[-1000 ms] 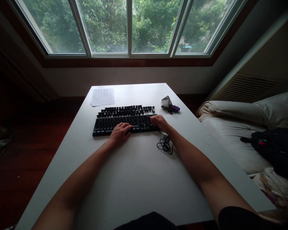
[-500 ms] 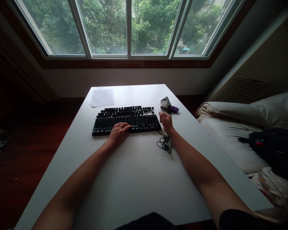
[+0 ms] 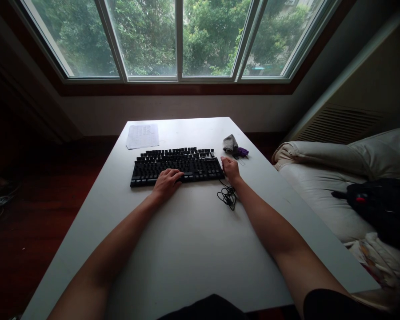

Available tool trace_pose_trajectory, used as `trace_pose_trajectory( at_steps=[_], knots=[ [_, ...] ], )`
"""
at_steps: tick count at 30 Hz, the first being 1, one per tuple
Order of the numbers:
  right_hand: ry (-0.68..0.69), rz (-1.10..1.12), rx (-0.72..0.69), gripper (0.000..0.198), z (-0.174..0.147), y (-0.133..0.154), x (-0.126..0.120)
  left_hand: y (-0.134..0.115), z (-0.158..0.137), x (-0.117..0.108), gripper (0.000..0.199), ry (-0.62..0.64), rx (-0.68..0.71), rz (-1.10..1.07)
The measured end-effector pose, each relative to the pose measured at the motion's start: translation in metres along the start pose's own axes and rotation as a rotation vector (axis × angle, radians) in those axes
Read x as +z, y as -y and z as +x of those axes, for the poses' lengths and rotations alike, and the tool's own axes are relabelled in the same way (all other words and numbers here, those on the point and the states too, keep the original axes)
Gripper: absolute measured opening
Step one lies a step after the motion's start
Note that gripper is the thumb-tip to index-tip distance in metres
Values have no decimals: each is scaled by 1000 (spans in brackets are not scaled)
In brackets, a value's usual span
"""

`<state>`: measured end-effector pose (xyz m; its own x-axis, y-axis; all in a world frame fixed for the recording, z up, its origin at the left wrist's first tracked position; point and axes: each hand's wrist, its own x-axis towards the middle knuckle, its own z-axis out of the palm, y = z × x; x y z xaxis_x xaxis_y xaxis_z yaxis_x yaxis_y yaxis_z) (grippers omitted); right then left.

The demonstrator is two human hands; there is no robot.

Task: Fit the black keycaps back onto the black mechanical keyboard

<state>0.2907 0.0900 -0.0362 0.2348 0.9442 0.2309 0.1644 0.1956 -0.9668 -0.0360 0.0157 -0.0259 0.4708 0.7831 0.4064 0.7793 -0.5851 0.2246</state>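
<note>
A black keyboard (image 3: 200, 170) lies across the white table in front of me. My left hand (image 3: 167, 181) rests on its near edge, left of the middle, with the fingers stretched out over the keys. Just beyond the keyboard's right end is my right hand (image 3: 231, 170), its fingers curled closed; what they hold, if anything, is hidden. Loose black keycaps (image 3: 173, 154) stand in rows along the keyboard's far side. A bundled black cable (image 3: 227, 197) lies near my right wrist.
Grey cloth (image 3: 230, 143) and a purple cloth (image 3: 242, 152) lie past my right hand. A printed sheet of paper (image 3: 142, 135) sits at the table's far left. To the right is a pale sofa (image 3: 320, 191) with a black bag (image 3: 380, 204) on it.
The keyboard has shifted slightly away and to the right, its left end most. My left hand has moved along with it. The cable bundle has shifted a little; my right hand is almost unchanged.
</note>
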Motion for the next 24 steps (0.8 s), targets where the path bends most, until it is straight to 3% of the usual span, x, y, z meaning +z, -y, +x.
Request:
trace_pose_trajectory(
  at_steps=[24],
  knots=[
    [60,-63,33,44,-6,5,2,9,-11,-8,40,-10,-41,-81]
  ],
)
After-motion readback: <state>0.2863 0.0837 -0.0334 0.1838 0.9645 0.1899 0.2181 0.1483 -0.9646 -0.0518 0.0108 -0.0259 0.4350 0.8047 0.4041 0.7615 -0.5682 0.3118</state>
